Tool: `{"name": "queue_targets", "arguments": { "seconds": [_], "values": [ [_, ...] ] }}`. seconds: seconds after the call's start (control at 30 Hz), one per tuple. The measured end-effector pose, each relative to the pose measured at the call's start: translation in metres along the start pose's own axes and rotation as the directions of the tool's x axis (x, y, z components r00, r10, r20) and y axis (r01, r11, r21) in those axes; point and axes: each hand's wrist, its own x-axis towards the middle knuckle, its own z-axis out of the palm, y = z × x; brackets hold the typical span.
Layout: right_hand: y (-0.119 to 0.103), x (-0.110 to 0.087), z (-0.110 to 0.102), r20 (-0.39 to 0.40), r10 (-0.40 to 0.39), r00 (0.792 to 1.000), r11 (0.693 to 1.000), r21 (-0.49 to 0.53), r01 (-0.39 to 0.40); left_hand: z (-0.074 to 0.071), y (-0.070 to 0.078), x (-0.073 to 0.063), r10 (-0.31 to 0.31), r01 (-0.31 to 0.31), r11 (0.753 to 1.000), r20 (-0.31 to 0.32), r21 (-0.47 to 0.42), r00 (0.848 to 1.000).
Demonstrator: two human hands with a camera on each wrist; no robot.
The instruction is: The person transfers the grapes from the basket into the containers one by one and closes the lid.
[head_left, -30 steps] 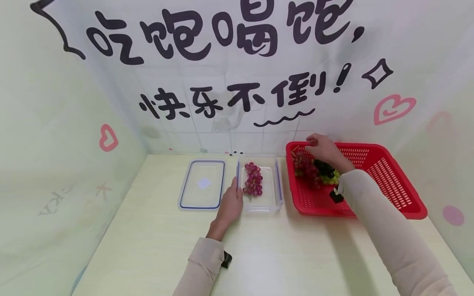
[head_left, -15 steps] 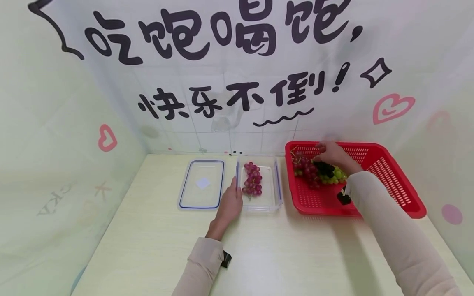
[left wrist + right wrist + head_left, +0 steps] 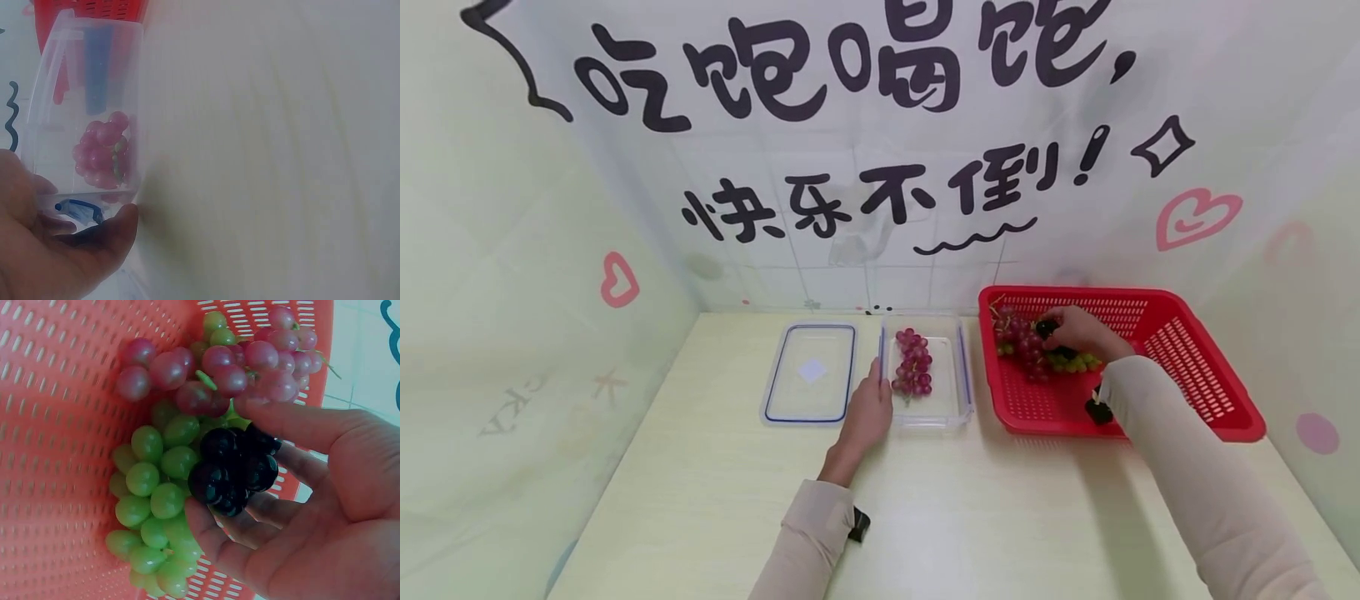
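Observation:
In the head view my left hand (image 3: pixel 867 412) holds the left side of a clear plastic food container (image 3: pixel 946 412). Its thumb and fingers lie about the latch side in the left wrist view. A bunch of red grapes (image 3: pixel 913 362) lies inside the container. My right hand (image 3: pixel 1078 331) reaches into the red basket (image 3: pixel 1022 425). Its thumb and fingers curl round a bunch of black grapes (image 3: pixel 228 472), as the right wrist view shows. Green grapes (image 3: pixel 150 494) lie beside and under the black ones, with more red grapes (image 3: pixel 219 369) next to them.
A clear lid with a blue seal (image 3: pixel 810 375) lies flat on the pale table (image 3: pixel 700 492), left of the container. Behind the table hangs a printed backdrop (image 3: pixel 850 183) with black lettering. The basket's raised walls surround the right hand.
My right hand has moved a little right and down, from above the basket's back left part onto the black grapes. The left hand and container have stayed in place.

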Motion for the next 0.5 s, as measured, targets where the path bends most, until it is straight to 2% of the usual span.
{"name": "queue_targets", "arguments": {
  "seconds": [0.17,0.33,0.5],
  "values": [
    [0.0032,0.0003,0.0008,-0.033,-0.011,0.999,1.000,-0.022,0.010,0.0021,0.0014,-0.0002,-0.006,0.006,1.000,-0.002,0.001,1.000],
    [0.0033,-0.0002,-0.0014,-0.063,0.018,0.998,0.999,-0.038,-0.020,0.0025,0.0015,0.0015,-0.013,0.013,1.000,-0.002,0.002,1.000],
    [0.0033,-0.0008,-0.0036,-0.088,-0.004,0.996,0.997,-0.074,-0.002,0.0022,0.0015,0.0015,-0.018,0.018,1.000,0.000,0.008,1.000]
  ]
}}
